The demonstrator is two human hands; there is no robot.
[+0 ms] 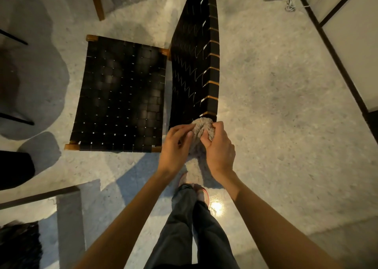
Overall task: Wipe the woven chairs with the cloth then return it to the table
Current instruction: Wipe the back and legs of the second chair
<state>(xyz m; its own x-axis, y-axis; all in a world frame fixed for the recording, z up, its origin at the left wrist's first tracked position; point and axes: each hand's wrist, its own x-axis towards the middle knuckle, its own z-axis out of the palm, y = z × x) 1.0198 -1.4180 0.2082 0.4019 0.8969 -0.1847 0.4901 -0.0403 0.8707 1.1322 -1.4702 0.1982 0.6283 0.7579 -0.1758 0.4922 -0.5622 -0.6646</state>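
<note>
A black woven chair stands below me, its flat seat (pixel 120 97) on the left and its upright woven back (pixel 196 64) on the right, both on a light wooden frame. A fluffy beige cloth (pixel 202 127) is bunched up at the near end of the chair back. My left hand (pixel 176 148) grips the cloth from the left, thumb and fingers curled into it. My right hand (pixel 219 146) grips it from the right. Part of the cloth hangs down between my wrists.
Wooden legs of a second chair (pixel 100 5) show at the top left. Dark furniture (pixel 14 113) lines the left edge. A glass table surface (pixel 41 217) lies at the bottom left. A wall panel (pixel 347 44) runs along the right, with pale floor between.
</note>
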